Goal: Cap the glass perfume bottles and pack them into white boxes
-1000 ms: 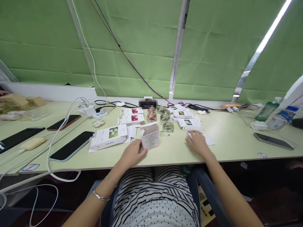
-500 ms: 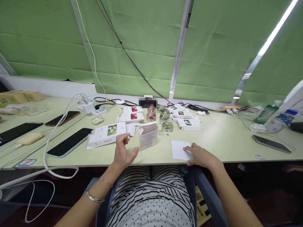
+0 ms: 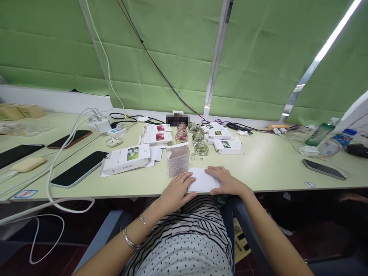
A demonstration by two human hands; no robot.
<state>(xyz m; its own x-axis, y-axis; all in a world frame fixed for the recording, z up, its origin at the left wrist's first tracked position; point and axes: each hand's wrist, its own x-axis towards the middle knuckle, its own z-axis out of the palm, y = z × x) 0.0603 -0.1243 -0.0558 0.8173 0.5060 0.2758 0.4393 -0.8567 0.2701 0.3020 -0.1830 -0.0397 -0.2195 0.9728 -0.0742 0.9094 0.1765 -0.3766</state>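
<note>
A flat white sheet of paper or card (image 3: 202, 179) lies on the table near the front edge. My left hand (image 3: 176, 191) rests on its left end, fingers stretched over it and the thumb apart by the table edge. On the right end lies my right hand (image 3: 225, 181), its thumb and fingers spread across the sheet. Just behind my left hand a small white carton (image 3: 177, 161) stands upright with its top flap raised. Several round glass bottles (image 3: 201, 148), clear-green and pink, stand behind it. The undersides of my fingers are hidden.
To the left lie a flattened white box (image 3: 126, 159) with a flower picture and a phone (image 3: 80, 168). Small white cartons (image 3: 228, 146) flank the bottles. At right are another phone (image 3: 324, 169) and a green bottle (image 3: 322, 132). A white cable (image 3: 54, 180) loops over the left edge.
The white sheet has slid left along the table, close to the standing carton, with my right hand. My left hand has come right and down onto the sheet. The view has shifted slightly.
</note>
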